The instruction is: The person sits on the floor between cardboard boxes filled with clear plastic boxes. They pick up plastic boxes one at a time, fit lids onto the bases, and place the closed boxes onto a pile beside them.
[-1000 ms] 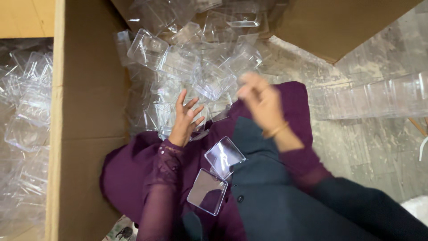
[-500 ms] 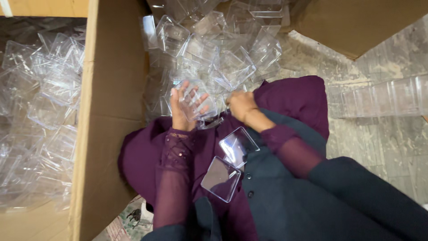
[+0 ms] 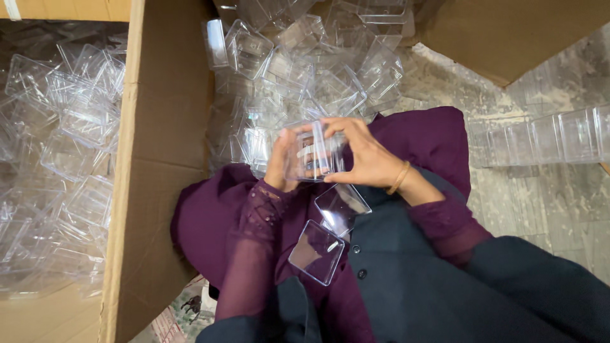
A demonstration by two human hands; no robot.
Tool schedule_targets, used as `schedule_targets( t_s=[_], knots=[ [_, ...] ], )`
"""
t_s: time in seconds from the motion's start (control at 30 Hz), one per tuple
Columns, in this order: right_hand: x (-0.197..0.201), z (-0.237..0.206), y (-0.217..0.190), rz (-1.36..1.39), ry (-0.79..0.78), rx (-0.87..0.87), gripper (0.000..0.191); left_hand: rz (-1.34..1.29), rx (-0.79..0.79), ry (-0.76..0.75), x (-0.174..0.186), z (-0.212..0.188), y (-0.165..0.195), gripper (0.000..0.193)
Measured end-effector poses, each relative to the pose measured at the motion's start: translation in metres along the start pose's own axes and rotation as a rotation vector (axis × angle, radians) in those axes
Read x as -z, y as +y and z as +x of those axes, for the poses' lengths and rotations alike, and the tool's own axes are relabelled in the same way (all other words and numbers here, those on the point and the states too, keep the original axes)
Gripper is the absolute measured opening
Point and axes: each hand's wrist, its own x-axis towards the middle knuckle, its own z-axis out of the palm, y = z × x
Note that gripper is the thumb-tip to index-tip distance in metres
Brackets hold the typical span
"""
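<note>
From the head view we look straight down and see both hands meeting on one clear plastic box (image 3: 314,152), a small square container with thin, glossy walls that catch the light. Our left hand (image 3: 279,166) wraps its left side, thumb and fingers curled against the wall, and our right hand (image 3: 365,159) grips it from the right with the fingers (image 3: 337,127) arched over the top edge; both hands are closed around the box, held just above the lap. A slim gold-toned bangle (image 3: 400,179) circles the right wrist, and the left sleeve (image 3: 254,254) is sheer purple mesh with a beaded cuff.

Below the hands, two flat clear square lids (image 3: 318,252) lie on the lap (one overlapping the other's corner), resting on soft purple cloth (image 3: 203,222) beside a dark buttoned garment (image 3: 406,279).

Just beyond the hands, a loose heap of clear boxes (image 3: 305,57) fills the open space between the brown cardboard flaps (image 3: 165,159), tumbled at every angle. Left of the tall flap, another mass of clear containers (image 3: 57,159) sits in a second cardboard box. To the right, a nested row of clear boxes (image 3: 546,136) lies on its side on the mottled grey floor (image 3: 527,197).
</note>
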Motion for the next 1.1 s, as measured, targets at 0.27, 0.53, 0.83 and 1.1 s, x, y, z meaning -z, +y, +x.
schedule_targets(
  t_s=[0.27,0.53,0.83,1.1],
  knots=[
    [0.000,-0.001,-0.006,0.044,0.005,-0.001,0.117,0.019,0.007,0.066,0.008,0.009,-0.015,0.077],
    [0.000,0.001,-0.007,0.005,-0.032,-0.032,0.117,0.027,0.002,0.013,0.014,0.014,-0.022,0.078],
    [-0.008,-0.004,-0.001,-0.044,-0.007,0.033,0.116,0.053,0.030,-0.002,0.016,0.015,-0.025,0.082],
    [-0.017,-0.019,0.004,0.125,0.034,-0.058,0.114,0.030,0.019,0.011,0.011,0.012,-0.029,0.081]
  ],
)
